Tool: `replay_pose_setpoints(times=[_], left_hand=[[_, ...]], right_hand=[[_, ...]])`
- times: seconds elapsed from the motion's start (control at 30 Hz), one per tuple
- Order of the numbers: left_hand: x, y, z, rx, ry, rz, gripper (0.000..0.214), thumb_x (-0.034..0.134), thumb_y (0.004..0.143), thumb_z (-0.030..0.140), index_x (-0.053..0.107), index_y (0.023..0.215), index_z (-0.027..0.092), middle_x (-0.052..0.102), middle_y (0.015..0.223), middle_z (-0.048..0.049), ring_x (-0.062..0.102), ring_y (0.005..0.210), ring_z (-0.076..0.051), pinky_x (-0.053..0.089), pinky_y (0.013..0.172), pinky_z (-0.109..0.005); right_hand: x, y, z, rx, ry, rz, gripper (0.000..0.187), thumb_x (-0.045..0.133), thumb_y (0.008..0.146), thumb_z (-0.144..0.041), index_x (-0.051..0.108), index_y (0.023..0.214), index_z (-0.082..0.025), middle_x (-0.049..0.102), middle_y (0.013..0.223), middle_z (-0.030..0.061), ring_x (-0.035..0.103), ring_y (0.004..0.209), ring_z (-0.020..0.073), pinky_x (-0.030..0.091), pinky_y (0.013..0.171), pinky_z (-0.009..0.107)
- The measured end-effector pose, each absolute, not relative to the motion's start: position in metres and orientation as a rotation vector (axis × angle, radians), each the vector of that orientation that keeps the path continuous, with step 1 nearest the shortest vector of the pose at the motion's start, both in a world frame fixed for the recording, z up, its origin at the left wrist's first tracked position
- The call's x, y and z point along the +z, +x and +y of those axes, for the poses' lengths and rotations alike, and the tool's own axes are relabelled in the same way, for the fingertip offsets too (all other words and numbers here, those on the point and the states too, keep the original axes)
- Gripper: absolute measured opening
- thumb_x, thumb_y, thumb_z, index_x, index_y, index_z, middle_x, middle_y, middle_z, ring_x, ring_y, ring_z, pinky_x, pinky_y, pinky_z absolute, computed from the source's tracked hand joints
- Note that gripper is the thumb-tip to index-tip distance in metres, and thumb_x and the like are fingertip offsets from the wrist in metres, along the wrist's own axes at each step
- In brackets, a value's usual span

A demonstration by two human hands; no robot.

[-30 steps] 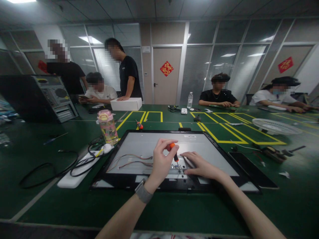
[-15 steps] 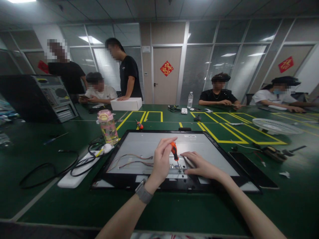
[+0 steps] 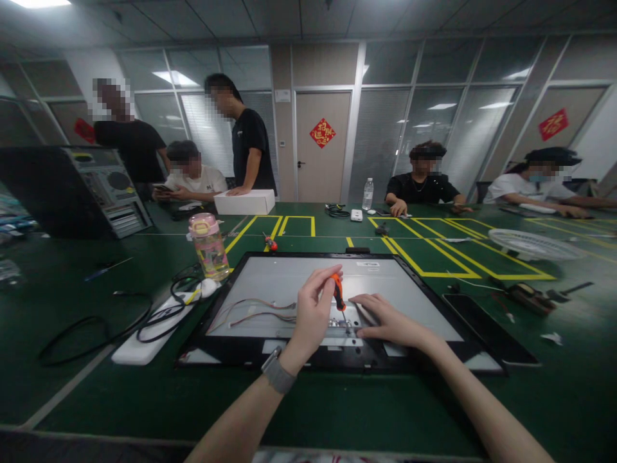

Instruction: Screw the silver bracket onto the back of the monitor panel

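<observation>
My left hand (image 3: 314, 305), with a grey watch on the wrist, is closed on a screwdriver (image 3: 339, 294) with an orange and black handle. The screwdriver leans slightly, its shaft pointing down at a metal plate (image 3: 355, 315) near the front edge of a flat display panel (image 3: 409, 286). My right hand (image 3: 390, 321) rests at the right side of that plate, thumb and fingers apart. A thin cable bundle (image 3: 260, 314) lies on the panel left of my left hand. My left hand partly covers the plate, and the exact spot under the tip is too small to make out.
Left of the panel are a white power strip (image 3: 147, 341), black cables and a pink-lidded bottle (image 3: 209, 247). A dark flat strip (image 3: 491, 328) lies to the right. Farther off stand a computer case (image 3: 58, 186) and a white box (image 3: 245, 202). Several people are around the table.
My hands and the screwdriver stay almost in place. Across the table at the right, the person in black has moved one hand sideways onto the tabletop near the small items.
</observation>
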State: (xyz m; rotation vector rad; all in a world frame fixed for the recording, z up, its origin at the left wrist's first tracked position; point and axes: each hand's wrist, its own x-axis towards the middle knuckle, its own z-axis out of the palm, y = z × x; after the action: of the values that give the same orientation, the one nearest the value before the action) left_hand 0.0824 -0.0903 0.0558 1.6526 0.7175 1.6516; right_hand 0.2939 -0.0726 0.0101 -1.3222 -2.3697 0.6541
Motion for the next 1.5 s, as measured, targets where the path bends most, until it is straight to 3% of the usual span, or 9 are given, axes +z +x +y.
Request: replay_pose_setpoints(times=[0.13, 0.27, 0.37, 0.53, 0.7, 0.9, 1.1, 1.37, 1.5], left_hand=[[0.0536, 0.0835, -0.0891, 1.753, 1.670, 0.872, 0.013, 0.062, 0.082, 0.024, 0.071, 0.090, 0.019, 0.057, 0.087, -0.0037, 0.057, 0.075, -0.014, 0.047, 0.073, -0.026], [0.0516, 0.0835, -0.0887, 1.720, 1.630, 0.865, 0.028, 0.042, 0.093, 0.022, 0.066, 0.109, 0.020, 0.063, 0.102, -0.0066, 0.060, 0.093, -0.017, 0.046, 0.084, -0.030], [0.0523, 0.0847, -0.0896, 1.660, 1.610, 0.811, 0.029, 0.046, 0.092, 0.022, 0.062, 0.116, 0.020, 0.065, 0.102, -0.0063, 0.062, 0.091, -0.016, 0.047, 0.082, -0.029], [0.0538, 0.0858, -0.0928, 1.779, 1.732, 0.849, 0.011, 0.066, 0.080, 0.023, 0.071, 0.089, 0.021, 0.056, 0.081, -0.0011, 0.057, 0.076, -0.014, 0.046, 0.072, -0.026], [0.0534, 0.0841, -0.0954, 1.765, 1.734, 0.783, 0.028, 0.043, 0.093, 0.021, 0.070, 0.103, 0.021, 0.062, 0.100, -0.0059, 0.058, 0.096, -0.017, 0.045, 0.084, -0.030], [0.0536, 0.0850, -0.0927, 1.799, 1.729, 0.856, 0.014, 0.061, 0.084, 0.020, 0.070, 0.094, 0.020, 0.058, 0.087, -0.0033, 0.057, 0.080, -0.015, 0.047, 0.075, -0.027], [0.0536, 0.0845, -0.0909, 1.727, 1.710, 0.799, 0.026, 0.048, 0.092, 0.021, 0.067, 0.108, 0.020, 0.064, 0.104, -0.0065, 0.059, 0.098, -0.017, 0.045, 0.087, -0.029], [0.0516, 0.0869, -0.0914, 1.849, 1.697, 0.884, 0.007, 0.062, 0.083, 0.021, 0.067, 0.079, 0.019, 0.055, 0.081, -0.0008, 0.056, 0.076, -0.013, 0.045, 0.071, -0.024], [0.0488, 0.0872, -0.0909, 1.852, 1.699, 0.881, 0.010, 0.060, 0.085, 0.023, 0.069, 0.086, 0.019, 0.058, 0.083, -0.0023, 0.057, 0.079, -0.015, 0.046, 0.075, -0.027]], right_hand=[[0.0113, 0.2936, -0.0735, 0.655, -1.329, -2.374, 0.067, 0.067, 0.076, -0.052, 0.045, 0.134, -0.026, 0.049, 0.135, 0.0069, 0.038, 0.125, 0.0310, 0.031, 0.106, 0.045], [0.0125, 0.2933, -0.0748, 0.659, -1.321, -2.358, 0.066, 0.066, 0.077, -0.052, 0.046, 0.133, -0.026, 0.050, 0.133, 0.0075, 0.039, 0.123, 0.0303, 0.033, 0.104, 0.044], [0.0118, 0.2938, -0.0739, 0.650, -1.324, -2.366, 0.067, 0.067, 0.077, -0.052, 0.046, 0.134, -0.024, 0.050, 0.134, 0.0079, 0.038, 0.124, 0.0300, 0.032, 0.106, 0.043], [0.0096, 0.2951, -0.0716, 0.648, -1.325, -2.385, 0.067, 0.067, 0.077, -0.052, 0.045, 0.134, -0.025, 0.048, 0.135, 0.0068, 0.038, 0.125, 0.0300, 0.031, 0.107, 0.044], [0.0100, 0.2951, -0.0722, 0.645, -1.305, -2.376, 0.066, 0.067, 0.077, -0.052, 0.045, 0.134, -0.024, 0.049, 0.135, 0.0076, 0.039, 0.123, 0.0294, 0.034, 0.105, 0.042], [0.0081, 0.2954, -0.0705, 0.636, -1.317, -2.394, 0.068, 0.067, 0.077, -0.052, 0.044, 0.134, -0.026, 0.049, 0.135, 0.0070, 0.039, 0.125, 0.0304, 0.029, 0.107, 0.045], [0.0109, 0.2933, -0.0729, 0.643, -1.313, -2.370, 0.066, 0.068, 0.077, -0.050, 0.046, 0.134, -0.024, 0.050, 0.133, 0.0083, 0.040, 0.123, 0.0301, 0.033, 0.105, 0.043], [0.0088, 0.2947, -0.0722, 0.650, -1.291, -2.360, 0.066, 0.067, 0.077, -0.052, 0.046, 0.133, -0.025, 0.050, 0.133, 0.0077, 0.039, 0.123, 0.0305, 0.033, 0.105, 0.044], [0.0100, 0.2940, -0.0736, 0.650, -1.294, -2.356, 0.065, 0.068, 0.077, -0.050, 0.046, 0.133, -0.024, 0.050, 0.133, 0.0080, 0.039, 0.123, 0.0301, 0.034, 0.105, 0.044]])
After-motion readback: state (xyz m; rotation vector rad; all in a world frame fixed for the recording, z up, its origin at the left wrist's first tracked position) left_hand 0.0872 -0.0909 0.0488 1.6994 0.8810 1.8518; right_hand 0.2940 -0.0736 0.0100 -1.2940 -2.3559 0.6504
